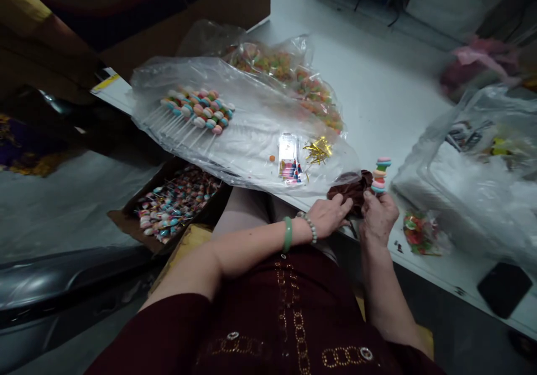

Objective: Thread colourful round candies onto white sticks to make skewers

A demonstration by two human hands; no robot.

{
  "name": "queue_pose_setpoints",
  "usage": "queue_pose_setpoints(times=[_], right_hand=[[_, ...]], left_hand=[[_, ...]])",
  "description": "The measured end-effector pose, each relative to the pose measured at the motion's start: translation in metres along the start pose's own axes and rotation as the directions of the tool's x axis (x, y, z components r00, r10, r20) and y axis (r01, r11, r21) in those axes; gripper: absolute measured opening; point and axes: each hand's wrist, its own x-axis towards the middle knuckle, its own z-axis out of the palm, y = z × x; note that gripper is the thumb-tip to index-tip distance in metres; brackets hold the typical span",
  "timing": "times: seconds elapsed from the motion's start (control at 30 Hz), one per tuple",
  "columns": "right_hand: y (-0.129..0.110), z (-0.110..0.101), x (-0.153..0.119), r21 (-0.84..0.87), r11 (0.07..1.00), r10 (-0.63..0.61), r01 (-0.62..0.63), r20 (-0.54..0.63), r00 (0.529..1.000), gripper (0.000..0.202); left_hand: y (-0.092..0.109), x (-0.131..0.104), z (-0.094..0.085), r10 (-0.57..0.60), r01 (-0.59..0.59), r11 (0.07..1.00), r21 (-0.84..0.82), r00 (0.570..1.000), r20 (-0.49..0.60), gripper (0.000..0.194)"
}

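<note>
At the table's front edge, my right hand (378, 216) pinches the lower end of a candy skewer (381, 175) with stacked pastel pieces, held upright. Close by on the left, my left hand (329, 216) rests its fingers at a dark brown cloth (351, 191); whether they grip it is unclear. Several similar candy skewers (201, 109) lie in a pile at the left of a clear plastic sheet (247, 134). Gold twist ties (318, 150) and a small clear packet (288, 148) with red and blue pieces lie on the sheet's right part.
Bags of colourful gummies (314, 93) lie behind the sheet. A cardboard box of wrapped candies (172, 204) stands low at left. On the right are a plastic-lined container (482, 168), a small candy bag (422, 232) and a black object (504, 289). A large carton stands back left.
</note>
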Motion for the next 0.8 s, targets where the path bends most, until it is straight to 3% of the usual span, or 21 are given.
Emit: queue_pose_setpoints(times=[0.07, 0.17, 0.27, 0.37, 0.43, 0.5, 0.6, 0.7, 0.8], right_hand=[[0.022, -0.011, 0.003, -0.104, 0.993, 0.061, -0.054, 0.063, 0.996, 0.023], [0.042, -0.019, 0.005, -0.305, 0.952, 0.069, -0.031, 0.111, 0.991, 0.035], [0.041, -0.017, 0.007, -0.590, 0.806, 0.016, 0.035, 0.080, 0.997, 0.028], [0.034, -0.015, 0.008, -0.738, 0.671, -0.063, 0.078, 0.048, 0.997, 0.024], [0.032, -0.016, 0.007, -0.725, 0.680, -0.106, 0.111, 0.052, 0.993, 0.024], [0.035, -0.019, 0.003, -0.623, 0.771, -0.119, 0.132, 0.063, 0.991, 0.026], [0.041, -0.022, -0.007, -0.441, 0.880, -0.146, 0.175, 0.098, 0.984, 0.029], [0.044, -0.017, -0.016, -0.406, 0.850, -0.270, 0.336, 0.212, 0.939, 0.029], [0.044, -0.013, -0.019, -0.446, 0.778, -0.332, 0.442, 0.305, 0.892, 0.026]], left_hand=[[-0.005, 0.015, 0.010, 0.019, -0.020, 0.997, 0.072, 1.000, 0.008, 0.034], [-0.019, 0.022, 0.016, 0.045, -0.045, 0.999, -0.012, 0.999, -0.002, 0.029], [-0.030, 0.015, 0.019, -0.041, 0.016, 0.979, -0.203, 0.992, -0.121, 0.020], [-0.035, 0.001, 0.020, -0.099, 0.019, 0.951, -0.309, 0.964, -0.246, 0.022], [-0.036, -0.006, 0.020, -0.066, -0.013, 0.954, -0.300, 0.966, -0.250, 0.032], [-0.034, -0.008, 0.019, -0.057, -0.003, 0.960, -0.281, 0.977, -0.206, 0.035], [-0.030, 0.001, 0.018, -0.150, 0.099, 0.946, -0.309, 0.978, -0.147, 0.026], [-0.026, 0.010, 0.017, -0.280, 0.239, 0.925, -0.297, 0.954, -0.103, 0.015], [-0.021, 0.008, 0.014, -0.251, 0.234, 0.954, -0.185, 0.965, -0.077, 0.013]])
